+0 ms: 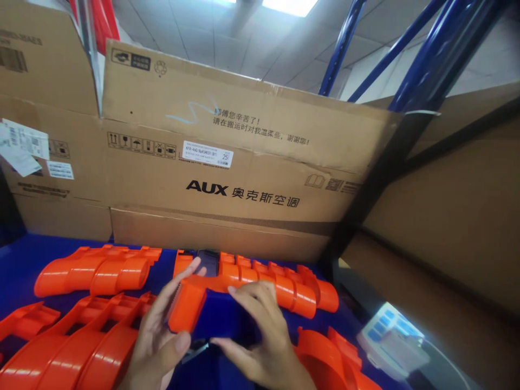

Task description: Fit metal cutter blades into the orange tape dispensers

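Orange part (187, 309) sits gripped between our left hand (156, 336) and right hand (266, 330); more orange pieces (108, 346) flank them, AUX-marked cardboard (252, 168) blocking the tabletop's (18, 260) far edge.

I make out the held orange piece (187, 306) as smooth plastic with a soft sheen, while the curved orange pieces (111, 352) nearby look glossier — hard plastic streaked with highlights. The carton panel (154, 189) reads to me as matt brown cardboard, lightly creased, bearing a smooth paper label (208, 154). I see glossy painted metal in the blue rack post (428, 59) — and smooth plastic in the white device (392, 352).
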Demonstrator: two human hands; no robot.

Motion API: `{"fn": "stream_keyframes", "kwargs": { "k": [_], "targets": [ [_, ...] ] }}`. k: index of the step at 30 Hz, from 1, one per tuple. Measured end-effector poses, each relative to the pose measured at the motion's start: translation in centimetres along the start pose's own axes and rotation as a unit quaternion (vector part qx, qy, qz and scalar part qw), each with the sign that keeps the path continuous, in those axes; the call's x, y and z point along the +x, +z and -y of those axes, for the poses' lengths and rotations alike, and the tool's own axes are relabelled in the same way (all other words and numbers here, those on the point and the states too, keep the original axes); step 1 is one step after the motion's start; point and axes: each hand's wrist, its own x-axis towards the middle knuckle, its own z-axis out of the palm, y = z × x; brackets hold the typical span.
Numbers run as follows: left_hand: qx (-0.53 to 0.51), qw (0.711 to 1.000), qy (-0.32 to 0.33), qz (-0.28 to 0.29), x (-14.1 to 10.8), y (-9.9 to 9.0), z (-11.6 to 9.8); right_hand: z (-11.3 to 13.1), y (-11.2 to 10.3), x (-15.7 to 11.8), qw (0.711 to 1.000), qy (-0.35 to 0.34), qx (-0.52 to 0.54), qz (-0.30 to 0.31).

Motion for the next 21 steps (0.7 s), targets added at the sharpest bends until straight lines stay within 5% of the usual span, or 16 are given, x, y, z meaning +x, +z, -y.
{"fn": "stream_keyframes", "kwargs": {
  "k": [8, 21],
  "targets": [
    [0.117, 0.991, 0.024, -0.065, 0.7, -1.0, 0.7, 0.3, 0.2, -0.2, 0.994, -0.053, -0.091, -0.002],
    [0.07, 0.996, -0.001, -0.061, 1.2, -1.0, 0.7, 0.8, 0.1, -0.2, 0.999, -0.014, -0.043, 0.015]
  ]
}}
